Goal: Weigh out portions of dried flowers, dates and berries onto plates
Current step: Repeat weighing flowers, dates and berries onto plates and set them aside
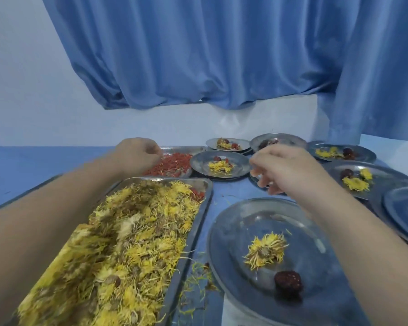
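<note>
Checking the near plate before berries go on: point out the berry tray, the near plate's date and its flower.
berry tray (174, 164), head view, on the red berries heaped in it
date (288, 280), head view, middle of the dark fruit
flower (265, 251), head view, centre of the yellow bloom

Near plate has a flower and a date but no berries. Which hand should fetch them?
Left, probably. The left hand is over the berry tray, fingers bunched. The right hand is off to the right, over other plates.
</note>
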A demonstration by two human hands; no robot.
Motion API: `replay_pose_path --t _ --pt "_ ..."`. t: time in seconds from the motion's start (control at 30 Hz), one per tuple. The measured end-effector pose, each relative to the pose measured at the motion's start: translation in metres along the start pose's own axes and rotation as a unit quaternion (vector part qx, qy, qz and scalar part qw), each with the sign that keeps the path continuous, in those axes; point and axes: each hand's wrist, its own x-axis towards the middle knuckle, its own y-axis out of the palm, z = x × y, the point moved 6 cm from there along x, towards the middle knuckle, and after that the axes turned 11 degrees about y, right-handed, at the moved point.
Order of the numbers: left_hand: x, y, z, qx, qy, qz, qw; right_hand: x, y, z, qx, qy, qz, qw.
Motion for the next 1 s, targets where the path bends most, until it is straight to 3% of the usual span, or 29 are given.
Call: replay_pose_path --t 0.13,0.37,0.57,0.8,1.0 --pt "0.034 0.015 0.044 0.063 -0.041 0.035 0.997 0.016 0.003 -0.017 -0.055 0.002 0.004 0.998" --pt "0.089 0.083 0.072 0.129 -0.035 0.143 0.981 0.033 -0.008 -0.033 0.012 0.03 0.012 0.999" --pt "0.12 0.132 0.085 0.14 -0.086 0.24 0.957 0.038 -0.011 -0.038 0.072 0.046 0.012 0.996" --pt "0.126 0.154 0.074 0.152 -0.097 0.272 0.945 0.037 -0.006 -0.045 0.075 0.073 0.03 0.994" --pt "0.126 0.149 0.074 0.166 -0.126 0.241 0.948 0.035 -0.012 -0.042 0.088 0.075 0.03 0.993"
